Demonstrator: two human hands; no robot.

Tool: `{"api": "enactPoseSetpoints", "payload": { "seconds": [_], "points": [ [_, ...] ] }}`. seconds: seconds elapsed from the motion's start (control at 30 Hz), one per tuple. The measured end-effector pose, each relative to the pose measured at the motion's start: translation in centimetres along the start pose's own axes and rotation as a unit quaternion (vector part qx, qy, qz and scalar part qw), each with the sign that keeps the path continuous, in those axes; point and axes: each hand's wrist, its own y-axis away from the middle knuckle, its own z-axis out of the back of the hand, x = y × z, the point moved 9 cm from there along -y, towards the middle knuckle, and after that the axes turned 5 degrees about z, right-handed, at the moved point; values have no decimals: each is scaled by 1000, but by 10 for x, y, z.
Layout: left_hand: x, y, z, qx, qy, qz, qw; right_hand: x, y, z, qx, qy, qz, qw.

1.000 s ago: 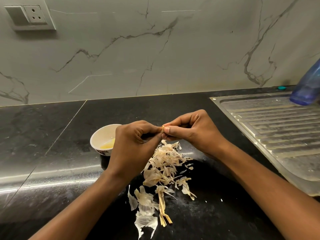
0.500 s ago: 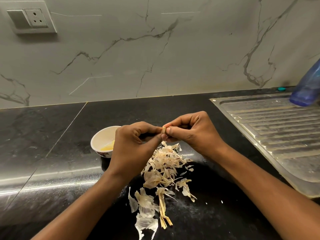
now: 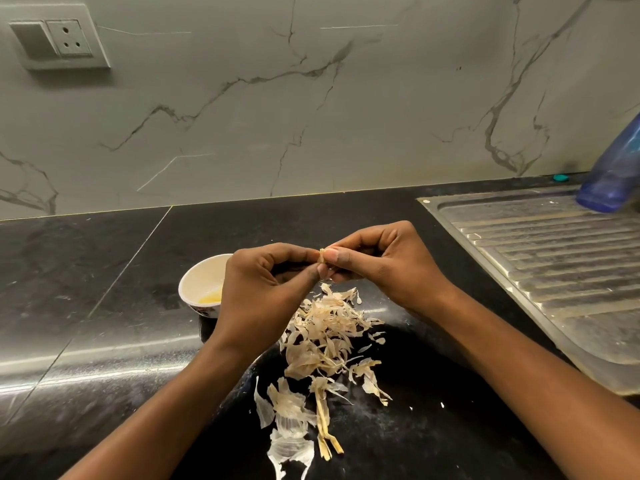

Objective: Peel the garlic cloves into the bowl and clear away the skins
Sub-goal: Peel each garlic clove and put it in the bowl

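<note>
A garlic clove (image 3: 322, 255) is pinched between the fingertips of both my hands, in the air above the black counter (image 3: 104, 306). Only a small papery tip shows; my fingers hide the rest. My left hand (image 3: 263, 289) curls round it from the left, and my right hand (image 3: 384, 268) nips the tip between thumb and forefinger. I judge the clove light and firm, and its skin dry, thin and quick to tear, so it is best taken at the loose tip. Under my hands lies a heap of peeled skins (image 3: 325, 330), trailing toward me. A small white bowl (image 3: 194, 289) stands partly behind my left hand, with something pale yellow at its bottom; I cannot tell what. To the right is a steel drainboard (image 3: 554, 271), with a blue bottle (image 3: 613, 178) at its far end.
</note>
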Motion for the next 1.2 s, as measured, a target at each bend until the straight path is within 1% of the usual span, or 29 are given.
{"api": "enactPoseSetpoints", "payload": {
  "seconds": [0.13,0.23,0.4,0.6,0.77,0.87,1.03,1.2],
  "points": [
    [6,0,-2,8,61,48,997,0,0,4,-16,16,6,1000],
    [13,0,-4,27,102,87,991,2,1,3,-10,43,21,999],
    [25,-2,-4,32,161,142,976,5,0,3,-5,76,39,996],
    [36,-2,-9,37,301,219,927,7,0,8,-18,69,42,997],
    [39,0,-10,15,380,265,886,5,-1,9,-23,61,33,997],
    [42,0,-7,0,400,281,873,5,0,12,-28,54,22,998],
    [42,2,-7,-14,395,289,872,7,1,14,-29,57,14,998],
    [42,3,-7,-8,342,281,897,3,2,7,-8,16,-11,1000]
  ]
}}
